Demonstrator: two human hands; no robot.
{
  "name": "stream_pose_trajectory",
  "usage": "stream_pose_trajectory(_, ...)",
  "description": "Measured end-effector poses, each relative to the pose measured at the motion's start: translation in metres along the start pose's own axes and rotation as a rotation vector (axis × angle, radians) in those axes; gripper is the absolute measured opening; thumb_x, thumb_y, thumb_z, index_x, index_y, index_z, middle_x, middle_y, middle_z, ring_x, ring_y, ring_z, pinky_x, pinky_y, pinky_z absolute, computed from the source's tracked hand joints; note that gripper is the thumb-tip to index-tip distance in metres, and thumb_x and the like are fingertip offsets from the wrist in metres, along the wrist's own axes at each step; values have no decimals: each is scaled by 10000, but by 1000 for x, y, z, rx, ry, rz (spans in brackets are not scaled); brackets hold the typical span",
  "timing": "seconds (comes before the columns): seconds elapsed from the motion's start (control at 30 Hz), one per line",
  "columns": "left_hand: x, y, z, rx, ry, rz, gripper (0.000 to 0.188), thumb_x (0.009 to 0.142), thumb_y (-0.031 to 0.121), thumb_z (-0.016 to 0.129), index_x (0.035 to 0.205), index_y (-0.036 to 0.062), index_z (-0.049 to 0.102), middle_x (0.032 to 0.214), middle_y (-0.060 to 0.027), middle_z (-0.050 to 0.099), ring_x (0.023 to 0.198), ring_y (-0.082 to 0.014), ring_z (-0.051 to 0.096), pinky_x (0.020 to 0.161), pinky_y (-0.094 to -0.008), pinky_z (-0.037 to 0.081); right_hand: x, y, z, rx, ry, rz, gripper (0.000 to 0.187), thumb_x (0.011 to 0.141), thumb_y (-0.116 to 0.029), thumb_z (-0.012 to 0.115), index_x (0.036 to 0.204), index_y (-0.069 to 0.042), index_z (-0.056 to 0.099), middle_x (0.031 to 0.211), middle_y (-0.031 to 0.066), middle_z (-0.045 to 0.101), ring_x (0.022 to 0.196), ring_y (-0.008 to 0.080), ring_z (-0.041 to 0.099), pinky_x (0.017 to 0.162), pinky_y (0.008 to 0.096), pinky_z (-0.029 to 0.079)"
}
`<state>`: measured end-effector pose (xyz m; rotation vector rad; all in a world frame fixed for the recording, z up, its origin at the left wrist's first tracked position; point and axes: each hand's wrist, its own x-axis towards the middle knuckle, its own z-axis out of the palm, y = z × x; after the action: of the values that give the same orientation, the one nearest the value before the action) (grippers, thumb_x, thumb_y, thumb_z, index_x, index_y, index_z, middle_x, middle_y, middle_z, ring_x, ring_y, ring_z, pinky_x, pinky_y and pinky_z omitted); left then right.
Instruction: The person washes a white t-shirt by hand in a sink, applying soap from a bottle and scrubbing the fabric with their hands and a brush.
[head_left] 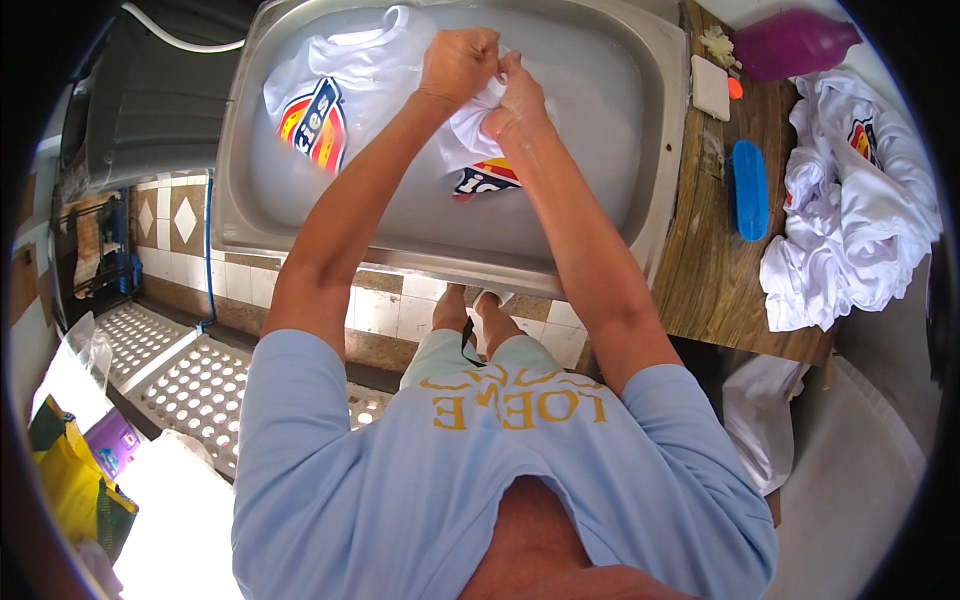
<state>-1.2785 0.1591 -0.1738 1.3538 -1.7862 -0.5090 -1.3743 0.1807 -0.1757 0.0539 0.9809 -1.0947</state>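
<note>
Wet white T-shirt cloth (385,75) with a red, yellow and dark blue print lies partly under cloudy water in a steel sink (450,258). My left hand (460,68) is closed on a bunched part of it above the water. Close beside it, my right hand (520,103) also grips the fabric, with its fingers pinched together. A second print shows on the cloth beneath my right wrist; whether this is one shirt or two I cannot tell. The bunched fabric is partly hidden by my fingers.
Right of the sink, a wooden counter (700,255) bears a white soap bar (710,90), an orange cap (735,89), a blue oblong plastic piece (750,190), a purple bottle (795,46) and a heap of white printed shirts (850,220). A dark grey tub (150,105) stands at left.
</note>
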Motion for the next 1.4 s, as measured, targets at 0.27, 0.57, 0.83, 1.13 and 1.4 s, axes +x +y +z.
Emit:
stream_pose_trajectory(0.27,-7,-6,1,44,4,-18,55,738,126,639,777,103,670,692,-80,661,624,-274,637,563,-355,507,9,9,-4,27,-42,14,341,985,-435,410,889,-133,536,953,26,547,847,205,555,737,377,482)
stream_pose_trajectory(0.57,-22,-9,15,-118,166,68,120,779,56,655,687,21,586,567,-132,547,493,-222,563,520,-324,460,23,8,-26,4,-280,4,323,982,-400,452,853,-106,485,721,21,447,689,178,463,625,352,453)
stream_pose_trajectory(0.83,-18,2,-8,-485,299,-307,478,838,86,660,535,74,290,514,50,271,519,-61,229,430,-277,221,3,3,-4,-14,-81,-30,362,1002,-382,416,823,-69,452,606,14,391,572,167,390,524,344,419)
stream_pose_trajectory(1.13,-13,9,-11,-539,279,-319,476,835,89,655,527,82,292,516,62,274,521,-52,227,431,-267,216,10,0,-7,55,-140,-18,343,1000,-356,441,811,-70,447,596,11,393,546,176,390,547,360,461)
stream_pose_trajectory(1.4,-12,25,8,-219,257,119,405,831,98,668,537,31,398,472,-11,409,450,-80,329,423,-281,310,14,0,-33,175,-402,-10,336,986,-392,444,826,-100,487,741,29,504,703,165,509,639,329,464)
